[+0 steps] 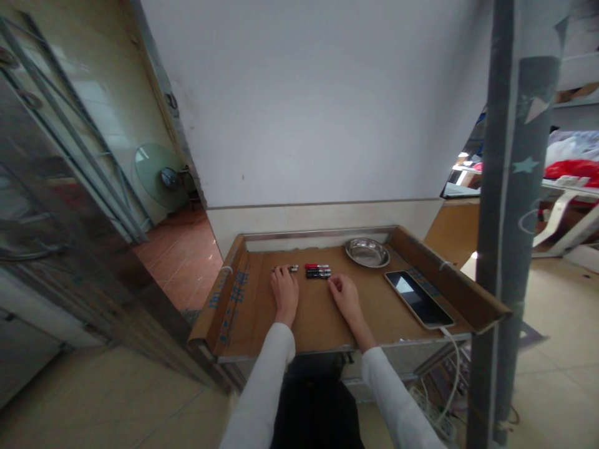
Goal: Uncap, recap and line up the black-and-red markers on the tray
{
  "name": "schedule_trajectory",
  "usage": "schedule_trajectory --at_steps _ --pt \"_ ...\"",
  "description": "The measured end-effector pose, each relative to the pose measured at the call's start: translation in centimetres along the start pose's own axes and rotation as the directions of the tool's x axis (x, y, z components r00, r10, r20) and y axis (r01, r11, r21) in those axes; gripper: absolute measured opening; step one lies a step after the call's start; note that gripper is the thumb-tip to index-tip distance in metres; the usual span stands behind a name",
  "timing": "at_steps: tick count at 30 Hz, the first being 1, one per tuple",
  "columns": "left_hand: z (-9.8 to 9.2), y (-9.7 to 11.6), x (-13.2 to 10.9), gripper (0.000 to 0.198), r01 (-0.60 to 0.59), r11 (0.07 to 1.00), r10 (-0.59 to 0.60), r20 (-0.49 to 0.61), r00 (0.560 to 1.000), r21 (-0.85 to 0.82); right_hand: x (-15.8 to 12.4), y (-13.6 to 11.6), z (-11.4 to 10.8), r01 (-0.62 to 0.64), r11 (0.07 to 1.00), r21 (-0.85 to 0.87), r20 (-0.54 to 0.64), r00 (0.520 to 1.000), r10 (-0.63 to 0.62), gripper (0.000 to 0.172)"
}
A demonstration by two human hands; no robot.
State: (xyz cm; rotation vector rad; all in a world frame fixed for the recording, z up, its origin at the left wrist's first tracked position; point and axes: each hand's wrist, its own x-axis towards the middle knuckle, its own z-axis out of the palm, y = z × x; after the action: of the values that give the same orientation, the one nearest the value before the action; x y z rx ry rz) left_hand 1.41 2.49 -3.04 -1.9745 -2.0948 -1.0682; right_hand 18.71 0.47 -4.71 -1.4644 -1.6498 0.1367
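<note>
On the cardboard-lined table, my left hand (285, 292) is palm down with its fingers bent over a dark marker (293, 268). Only that marker's silvery end shows plainly past the fingers. To the right, a red marker (317, 266) and black markers (317, 274) lie side by side in a small stack of rows. My right hand (344, 294) has its thumb and fingers drawn together at the right end of the lowest black marker. Whether anything is between those fingertips is hidden.
A round metal dish (367, 252) stands at the back right. Nearer me lies a phone (418, 299) with a white cable (453, 362) hanging off the front edge. Raised cardboard sides (444, 274) border the table. A grey pole (508, 218) rises at the right.
</note>
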Motion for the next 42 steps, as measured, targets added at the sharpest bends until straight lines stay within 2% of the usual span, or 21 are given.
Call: schedule_trajectory --at_steps 2,5,10,13,15,17,19,22,24,26,28,30,32,35,37,40,42 --pt "-0.5 -0.7 -0.1 0.029 0.098 0.995 -0.097 -0.022 0.995 0.028 -0.1 -0.9 0.1 0.083 0.992 -0.090 0.073 0.994 -0.076 0.019" --pt "-1.1 -1.5 -0.2 0.034 0.105 0.994 -0.105 0.003 0.994 0.042 0.2 -2.0 0.7 0.212 0.947 -0.240 0.166 0.971 -0.175 0.015" --pt "-1.7 -1.6 -0.1 0.025 0.094 0.994 -0.098 0.060 0.993 0.058 1.1 -2.6 1.7 0.213 0.927 -0.309 0.165 0.972 -0.169 0.016" --pt "-2.0 -1.9 -0.2 0.021 0.092 0.994 -0.096 0.078 0.992 0.050 1.0 -2.3 1.6 0.172 0.955 -0.240 0.110 0.983 -0.150 0.019" --pt "-2.4 -2.7 -0.4 0.020 0.088 0.996 -0.089 0.092 0.992 0.015 0.7 -2.3 1.3 0.115 0.985 -0.126 0.051 0.993 -0.110 0.023" --pt "-2.8 -3.7 -0.9 0.018 0.072 0.994 -0.064 0.107 0.992 -0.076 0.2 -2.4 1.0 0.039 0.998 0.041 -0.007 0.999 -0.039 0.028" --pt "-3.3 -4.5 -1.6 0.013 0.020 0.971 0.011 0.128 0.992 -0.239 -0.2 -2.7 0.8 -0.039 0.972 0.231 -0.024 0.999 0.046 0.034" --pt "-3.8 -4.4 -2.7 0.011 -0.041 0.872 0.150 0.187 0.971 -0.487 -0.6 -3.4 0.8 -0.207 0.834 0.511 0.102 0.978 0.180 0.043" --pt "-3.8 -3.1 -3.3 0.012 -0.052 0.796 0.221 0.210 0.952 -0.603 -0.7 -3.7 0.9 -0.328 0.688 0.648 0.236 0.945 0.228 0.046" --pt "-3.7 -1.3 -3.7 0.014 -0.052 0.736 0.257 0.209 0.944 -0.675 -0.8 -3.6 1.0 -0.402 0.544 0.736 0.319 0.915 0.245 0.046" --pt "-3.3 0.8 -3.8 0.016 -0.031 0.689 0.233 0.180 0.956 -0.724 -0.9 -3.2 1.1 -0.439 0.409 0.800 0.359 0.897 0.259 0.042" --pt "-3.0 2.7 -3.7 0.025 0.024 0.656 0.149 0.161 0.976 -0.754 -1.0 -2.7 1.1 -0.464 0.287 0.838 0.393 0.878 0.272 0.037" --pt "-2.8 4.1 -3.4 0.024 0.033 0.651 0.130 0.154 0.979 -0.759 -1.1 -2.2 1.2 -0.484 0.200 0.852 0.424 0.861 0.281 0.032" --pt "-3.0 5.3 -2.9 0.022 0.004 0.635 0.191 0.162 0.968 -0.772 -1.1 -1.7 1.2 -0.497 0.119 0.859 0.444 0.842 0.307 0.024" --pt "-3.3 5.4 -2.3 0.021 0.024 0.604 0.176 0.163 0.971 -0.796 -1.0 -1.5 1.1 -0.498 0.096 0.862 0.448 0.836 0.317 0.022" --pt "-3.8 4.2 -1.3 0.023 0.091 0.505 0.047 0.132 0.990 -0.859 -0.9 -1.3 0.9 -0.494 0.114 0.862 0.437 0.838 0.327 0.024" --pt "-3.9 2.6 -0.7 0.028 0.169 0.417 -0.046 0.165 0.985 -0.893 -0.9 -1.3 0.8 -0.483 0.124 0.867 0.419 0.841 0.342 0.024"
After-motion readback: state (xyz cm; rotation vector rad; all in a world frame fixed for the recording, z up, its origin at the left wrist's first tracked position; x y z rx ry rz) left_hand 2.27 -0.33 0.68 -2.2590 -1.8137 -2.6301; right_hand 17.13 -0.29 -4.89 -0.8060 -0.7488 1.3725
